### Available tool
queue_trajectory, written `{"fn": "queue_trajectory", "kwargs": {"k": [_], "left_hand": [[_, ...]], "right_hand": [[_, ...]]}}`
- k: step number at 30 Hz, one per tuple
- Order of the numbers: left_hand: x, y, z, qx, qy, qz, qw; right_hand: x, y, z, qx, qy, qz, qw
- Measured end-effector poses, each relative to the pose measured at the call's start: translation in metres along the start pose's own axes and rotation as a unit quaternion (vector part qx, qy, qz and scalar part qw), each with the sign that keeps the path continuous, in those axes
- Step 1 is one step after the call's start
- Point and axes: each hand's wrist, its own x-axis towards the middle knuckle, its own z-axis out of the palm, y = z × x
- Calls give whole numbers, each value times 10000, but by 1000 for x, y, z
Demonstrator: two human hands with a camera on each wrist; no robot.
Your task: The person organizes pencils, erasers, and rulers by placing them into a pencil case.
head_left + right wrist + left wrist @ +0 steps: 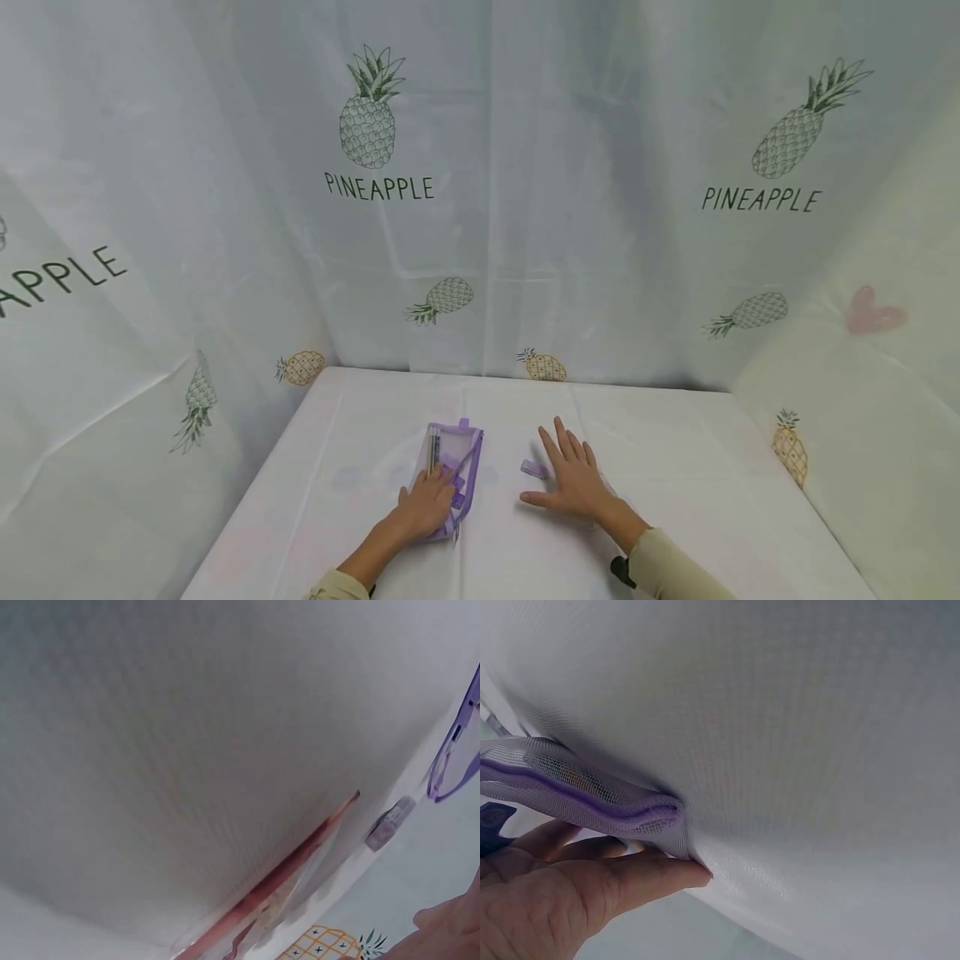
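A purple mesh zip pouch (474,479) lies on the table, with pencils (433,448) and small purple pieces showing inside. My left hand (429,504) rests on its lower left part, fingers fairly straight. In the left wrist view, the thumb touches the table beside the corner of the pouch (641,814). My right hand (573,483) is spread over the table to the right, holding nothing. Just left of its fingers lies a small purple block (534,469). The right wrist view shows that block (390,823) and a flat, clear item with a reddish edge (277,881), its kind unclear.
White cloth covers the table (360,442). Curtains printed with pineapples (367,132) hang behind it and along both sides. A thin tip (456,537) sticks out at the near end of the pouch.
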Motion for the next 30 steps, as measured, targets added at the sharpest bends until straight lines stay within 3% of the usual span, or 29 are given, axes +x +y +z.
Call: {"fn": "queue_trajectory", "kwargs": {"k": [14,20,26,30], "left_hand": [[2,2,-4,80,-9,80,9999],[1,0,4,287,187,210,9992],[-3,-4,15,566,229,115,9981],[-1,-4,15,738,221,132,9969]], "right_hand": [[10,7,-9,183,-283,217,9992],[12,7,-8,289,-77,124,9995],[8,8,-1,222,-303,171,9991],[8,8,0,203,-215,159,9994]]}}
